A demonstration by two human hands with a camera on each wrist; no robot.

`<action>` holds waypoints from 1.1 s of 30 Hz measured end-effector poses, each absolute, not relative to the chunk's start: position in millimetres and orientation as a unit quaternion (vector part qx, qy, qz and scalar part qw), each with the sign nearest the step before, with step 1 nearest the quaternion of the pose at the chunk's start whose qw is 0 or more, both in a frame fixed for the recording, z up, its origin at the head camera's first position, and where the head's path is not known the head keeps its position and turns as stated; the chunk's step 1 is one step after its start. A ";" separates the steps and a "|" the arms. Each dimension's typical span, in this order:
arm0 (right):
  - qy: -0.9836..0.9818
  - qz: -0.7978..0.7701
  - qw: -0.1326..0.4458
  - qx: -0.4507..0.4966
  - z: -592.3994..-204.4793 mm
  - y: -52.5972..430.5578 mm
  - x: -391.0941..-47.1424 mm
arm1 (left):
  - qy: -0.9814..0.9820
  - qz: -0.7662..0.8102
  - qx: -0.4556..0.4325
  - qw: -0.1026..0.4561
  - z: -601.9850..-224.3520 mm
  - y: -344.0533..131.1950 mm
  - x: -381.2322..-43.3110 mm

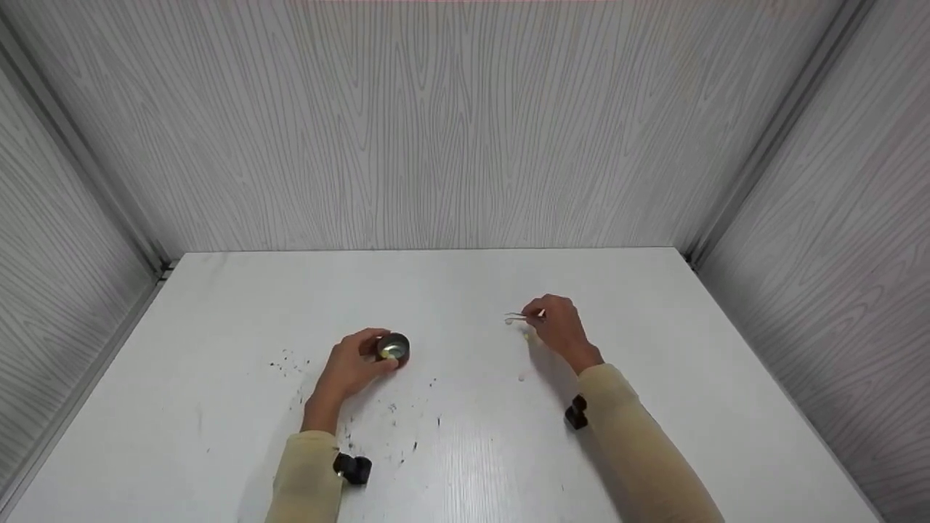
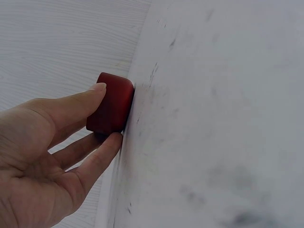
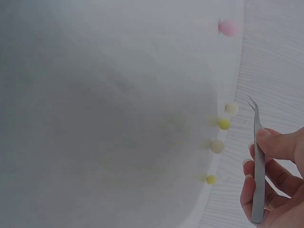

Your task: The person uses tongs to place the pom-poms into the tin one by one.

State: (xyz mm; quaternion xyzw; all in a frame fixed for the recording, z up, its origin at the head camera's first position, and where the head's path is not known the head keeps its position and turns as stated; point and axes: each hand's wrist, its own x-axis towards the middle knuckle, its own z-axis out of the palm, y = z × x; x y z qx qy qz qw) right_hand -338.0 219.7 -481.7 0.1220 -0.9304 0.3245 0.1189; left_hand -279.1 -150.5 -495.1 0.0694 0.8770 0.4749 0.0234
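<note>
My left hand point(image 1: 350, 367) grips a small round cup point(image 1: 393, 347) between thumb and fingers. From outside the cup point(image 2: 116, 107) is dark red; its inside is shiny metal, with something pale yellow low in it. The cup is upright on the white table. My right hand point(image 1: 559, 327) pinches silver tweezers point(image 3: 259, 175) with bent, slightly parted tips. Nothing sits between the tips, which hover close over the small balls. Two yellow balls point(image 3: 223, 124), two cream balls point(image 3: 217, 146) and, farther off, a pink ball point(image 3: 229, 27) lie on the table in the right wrist view.
The white table point(image 1: 465, 290) carries dark smudges and specks point(image 1: 392, 408) around the left forearm. Grey wood-grain panels point(image 1: 465, 131) stand behind it and at both sides. Each sleeve wears a small black camera point(image 1: 352, 468) at the wrist.
</note>
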 end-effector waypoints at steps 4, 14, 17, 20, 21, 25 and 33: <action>-0.931 0.323 0.120 0.123 -484.1 221.7 -339.9 | 0.874 0.481 0.064 0.022 -495.6 -150.1 -278.2; -0.933 0.307 0.135 0.133 -483.3 227.0 -342.8 | 0.871 0.487 0.063 0.018 -495.8 -148.9 -279.7; -0.933 0.306 0.135 0.133 -483.3 227.8 -343.7 | 0.872 0.485 0.063 0.017 -496.1 -148.7 -280.6; -0.934 0.305 0.133 0.130 -483.4 228.3 -344.5 | 0.872 0.485 0.062 0.017 -495.9 -148.4 -281.4; -0.934 0.306 0.132 0.129 -483.3 228.2 -344.6 | 0.872 0.484 0.064 0.017 -495.6 -148.2 -281.1; -0.934 0.310 0.130 0.124 -482.7 227.9 -344.4 | 0.874 0.482 0.064 0.017 -495.7 -148.0 -280.7; -0.937 0.306 0.120 0.116 -479.7 226.8 -343.0 | 0.876 0.478 0.058 0.018 -496.7 -147.9 -281.5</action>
